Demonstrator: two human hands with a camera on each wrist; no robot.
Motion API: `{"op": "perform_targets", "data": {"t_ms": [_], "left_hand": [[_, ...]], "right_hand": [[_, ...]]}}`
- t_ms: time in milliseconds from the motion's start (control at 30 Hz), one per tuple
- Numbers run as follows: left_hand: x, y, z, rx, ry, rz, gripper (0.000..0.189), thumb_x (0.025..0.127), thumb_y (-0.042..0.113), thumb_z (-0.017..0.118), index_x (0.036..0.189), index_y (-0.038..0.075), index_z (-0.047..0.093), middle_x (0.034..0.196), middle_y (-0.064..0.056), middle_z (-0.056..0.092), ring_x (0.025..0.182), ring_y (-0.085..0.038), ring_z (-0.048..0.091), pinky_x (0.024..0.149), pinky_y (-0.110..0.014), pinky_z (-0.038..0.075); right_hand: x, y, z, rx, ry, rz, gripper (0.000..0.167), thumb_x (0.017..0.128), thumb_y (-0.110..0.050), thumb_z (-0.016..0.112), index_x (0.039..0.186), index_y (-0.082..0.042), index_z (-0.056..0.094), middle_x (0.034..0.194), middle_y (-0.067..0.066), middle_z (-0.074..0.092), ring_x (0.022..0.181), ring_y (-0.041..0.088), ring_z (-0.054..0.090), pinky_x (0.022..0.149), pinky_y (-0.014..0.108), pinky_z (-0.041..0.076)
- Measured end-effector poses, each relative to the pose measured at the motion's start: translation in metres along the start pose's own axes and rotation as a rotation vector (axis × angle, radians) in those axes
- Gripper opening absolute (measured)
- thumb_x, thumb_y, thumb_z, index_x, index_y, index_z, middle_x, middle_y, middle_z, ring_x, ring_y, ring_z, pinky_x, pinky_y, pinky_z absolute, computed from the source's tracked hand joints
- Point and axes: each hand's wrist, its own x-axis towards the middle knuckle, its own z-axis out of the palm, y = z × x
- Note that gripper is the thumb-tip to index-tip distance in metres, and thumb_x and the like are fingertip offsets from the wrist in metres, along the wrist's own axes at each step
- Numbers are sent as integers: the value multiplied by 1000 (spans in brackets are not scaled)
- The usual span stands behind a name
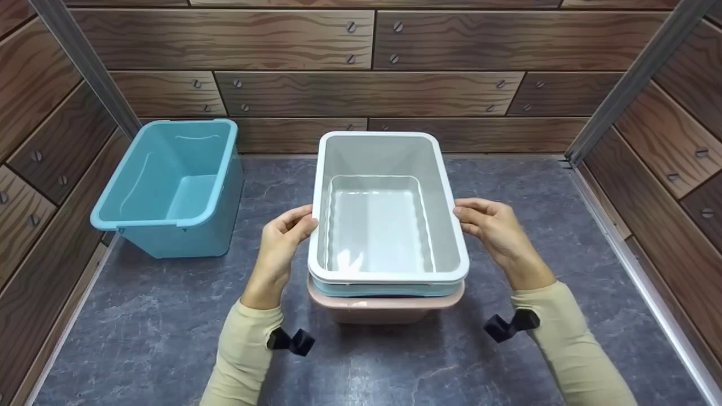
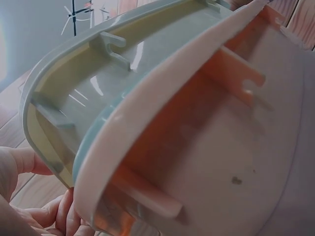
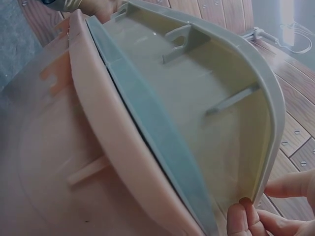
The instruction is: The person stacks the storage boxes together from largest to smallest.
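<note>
Pinching, left hand [image 1: 276, 248] and right hand [image 1: 499, 234], one long rim each | Handling: best kept level, both sides moved evenly, lest it wedge | Pale grey bin [image 1: 375, 225]: between the hands, topmost, above nested blue bin [image 1: 389, 290] and pink bin [image 1: 383, 313] | Standalone blue bin [image 1: 177, 241]: apart, beyond left hand.

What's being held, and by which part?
The white bin, by its rim: the left hand and right hand grip opposite long sides.
</note>
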Motion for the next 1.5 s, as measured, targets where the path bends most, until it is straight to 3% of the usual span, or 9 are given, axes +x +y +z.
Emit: {"op": "perform_targets", "data": {"t_ms": [333,700,1100,1500], "left_hand": [[1,-3,-1,0,-5,1,35,88,1,59,119,-15,59,87,3,66,81,-4,60,75,-16,52],[2,-5,-2,6,9,-11,37,86,-1,59,120,-16,58,78,11,64,75,-1,58,72,-15,51],[1,-10,-5,43,11,-34,38,86,1,60,121,-14,58,80,8,62,75,-3,55,70,-15,50],[1,-10,-4,48,7,-43,39,87,1,59,123,-14,57,82,7,62,76,-3,56,71,-14,50]], "right_hand": [[3,3,-1,-24,5,15,11,93,-6,59,92,-13,67,82,-9,70,77,3,67,74,17,56],[4,5,-2,-29,-2,25,14,93,-7,60,88,-17,69,81,-9,70,76,3,66,72,17,56],[4,9,-2,0,-14,45,9,92,-8,61,91,-14,68,84,-8,69,78,5,67,74,17,56],[5,10,-3,11,-15,46,16,93,-6,59,87,-17,68,83,-8,69,77,4,66,73,16,56]]}}
